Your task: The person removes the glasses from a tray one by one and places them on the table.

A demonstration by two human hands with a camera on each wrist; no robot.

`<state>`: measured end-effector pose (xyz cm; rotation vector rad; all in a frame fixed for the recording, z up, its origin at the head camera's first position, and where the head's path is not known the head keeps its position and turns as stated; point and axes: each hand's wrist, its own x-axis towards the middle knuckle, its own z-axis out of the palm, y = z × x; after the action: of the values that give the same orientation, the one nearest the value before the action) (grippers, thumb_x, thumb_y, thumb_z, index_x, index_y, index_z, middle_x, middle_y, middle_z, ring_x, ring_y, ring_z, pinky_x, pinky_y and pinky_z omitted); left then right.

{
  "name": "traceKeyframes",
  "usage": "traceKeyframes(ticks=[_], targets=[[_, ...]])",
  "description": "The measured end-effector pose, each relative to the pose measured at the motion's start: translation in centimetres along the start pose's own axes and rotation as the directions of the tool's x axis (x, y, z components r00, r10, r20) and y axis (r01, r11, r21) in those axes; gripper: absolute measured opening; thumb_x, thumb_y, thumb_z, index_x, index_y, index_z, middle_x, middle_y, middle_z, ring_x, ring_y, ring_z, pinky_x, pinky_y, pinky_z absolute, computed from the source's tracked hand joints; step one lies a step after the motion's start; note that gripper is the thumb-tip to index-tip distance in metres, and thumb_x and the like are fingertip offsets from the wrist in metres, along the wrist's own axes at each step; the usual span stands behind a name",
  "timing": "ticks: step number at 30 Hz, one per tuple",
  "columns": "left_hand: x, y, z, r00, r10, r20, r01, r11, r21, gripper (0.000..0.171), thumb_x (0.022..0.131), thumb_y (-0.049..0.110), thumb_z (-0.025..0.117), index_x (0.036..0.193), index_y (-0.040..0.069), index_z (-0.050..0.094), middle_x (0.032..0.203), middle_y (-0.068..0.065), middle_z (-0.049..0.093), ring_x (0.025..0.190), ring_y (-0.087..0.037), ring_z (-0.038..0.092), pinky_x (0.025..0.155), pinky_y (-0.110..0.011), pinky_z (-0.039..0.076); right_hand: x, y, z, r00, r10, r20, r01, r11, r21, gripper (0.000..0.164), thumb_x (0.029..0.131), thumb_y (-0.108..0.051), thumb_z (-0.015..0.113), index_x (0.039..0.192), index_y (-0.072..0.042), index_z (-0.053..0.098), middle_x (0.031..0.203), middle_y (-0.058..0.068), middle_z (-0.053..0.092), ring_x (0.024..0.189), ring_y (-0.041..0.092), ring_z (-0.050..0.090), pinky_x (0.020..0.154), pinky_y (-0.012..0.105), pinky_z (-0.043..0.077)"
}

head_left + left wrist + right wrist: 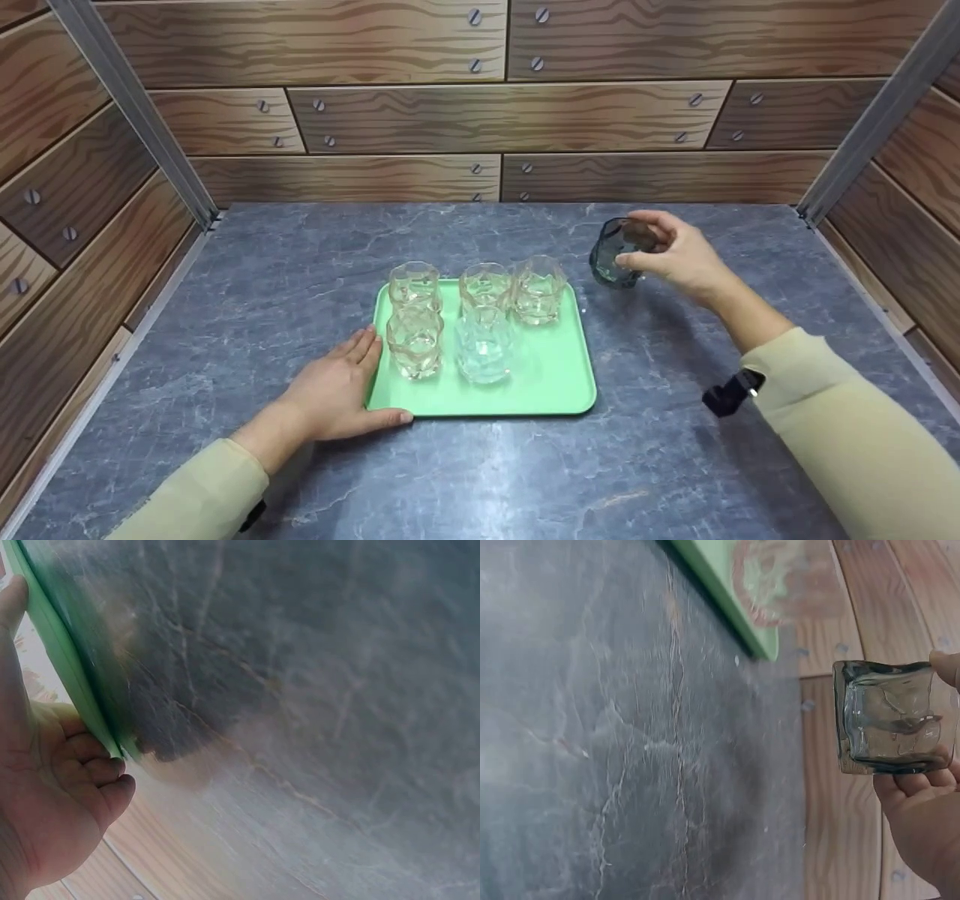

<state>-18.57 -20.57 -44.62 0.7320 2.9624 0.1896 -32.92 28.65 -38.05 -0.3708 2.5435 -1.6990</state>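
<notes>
My right hand (679,259) holds a dark grey-tinted glass (616,255), tilted, beyond the right back corner of a green tray (555,382). The thumb and fingers grip this glass (892,720) from both sides in the right wrist view, off the table. My left hand (337,390) lies against the tray's front left corner, fingers fairly straight along the left side and thumb at the front rim. On the tray stand several clear glasses, among them a pinkish glass (416,345) front left, a bluish glass (484,352) in the middle and another glass (538,292) back right.
The tray rests on a grey marbled table (480,480). Wood-patterned walls (450,120) enclose it at the back and both sides, with a metal post (142,112) at the left back corner.
</notes>
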Motion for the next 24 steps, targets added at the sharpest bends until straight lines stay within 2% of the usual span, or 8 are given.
traceKeyframes(ticks=[7,17,24], targets=[[0.0,0.0,-0.1,1.000,0.000,0.003,0.000,1.000,-0.001,0.125,0.091,0.088,0.050,0.158,-0.016,0.032,0.164,-0.036,0.029,0.152,-0.051,0.031,0.120,-0.058,0.037,1.4,1.5,0.0,1.000,0.020,0.014,-0.021,1.000,0.013,0.080,0.090,-0.001,0.082,0.159,0.003,0.040,0.152,0.026,0.055,0.127,0.026,0.060,0.095,0.017,0.053],[-0.1,0.0,-0.1,1.000,0.002,0.001,-0.002,1.000,0.006,0.125,0.091,0.088,0.049,0.158,-0.016,0.032,0.163,-0.037,0.030,0.152,-0.051,0.033,0.120,-0.058,0.037,2.5,3.0,0.9,0.997,0.056,0.046,-0.057,0.998,0.032,0.081,0.092,0.000,0.080,0.160,0.004,0.036,0.154,0.027,0.052,0.133,0.033,0.055,0.096,0.016,0.051],[-0.1,0.1,-0.2,1.000,-0.008,0.017,0.008,1.000,-0.009,0.125,0.091,0.088,0.050,0.159,-0.015,0.031,0.164,-0.036,0.028,0.153,-0.051,0.031,0.121,-0.058,0.035,2.8,3.4,1.5,0.997,0.061,0.042,-0.062,0.998,0.023,0.081,0.092,-0.003,0.080,0.160,0.003,0.038,0.152,0.029,0.052,0.129,0.030,0.058,0.097,0.016,0.050]])
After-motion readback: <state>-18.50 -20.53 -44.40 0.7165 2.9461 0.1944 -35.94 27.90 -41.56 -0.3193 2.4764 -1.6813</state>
